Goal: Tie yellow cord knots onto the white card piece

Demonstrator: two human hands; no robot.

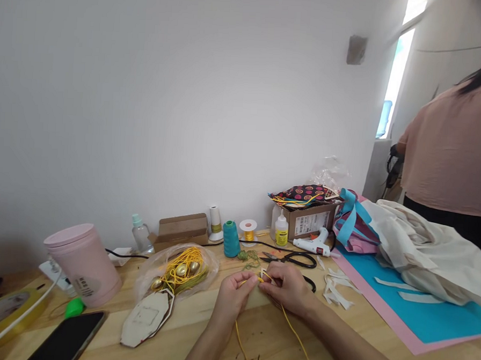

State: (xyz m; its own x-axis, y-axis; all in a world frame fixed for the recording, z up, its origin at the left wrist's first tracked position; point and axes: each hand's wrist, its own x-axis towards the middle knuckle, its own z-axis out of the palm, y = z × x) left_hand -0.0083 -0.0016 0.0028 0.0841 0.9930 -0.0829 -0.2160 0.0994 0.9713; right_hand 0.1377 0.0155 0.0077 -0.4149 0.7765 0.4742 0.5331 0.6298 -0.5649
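Close together above the front of the wooden table, both my hands pinch a yellow cord (297,334). My left hand (236,292) grips it between thumb and forefinger. Just to the right, my right hand (285,287) holds another part of the same cord, fingertips nearly touching the left ones. A small yellow knot or loop shows between the fingertips, too small to make out fully. Two cord ends hang toward the table's front edge. Black-handled scissors (296,259) lie right behind my hands, partly covered by the right one. Green thread (249,257) lies beside them.
A plastic bag (145,269) with yellow cords and brass bells lies left, near a pale cardboard cutout (145,320). A pink canister (85,266), phone (69,338), teal thread cone (231,238), glue bottle (281,230), glue gun (315,243) and blue sheet (427,313) surround. A person (456,143) stands right.
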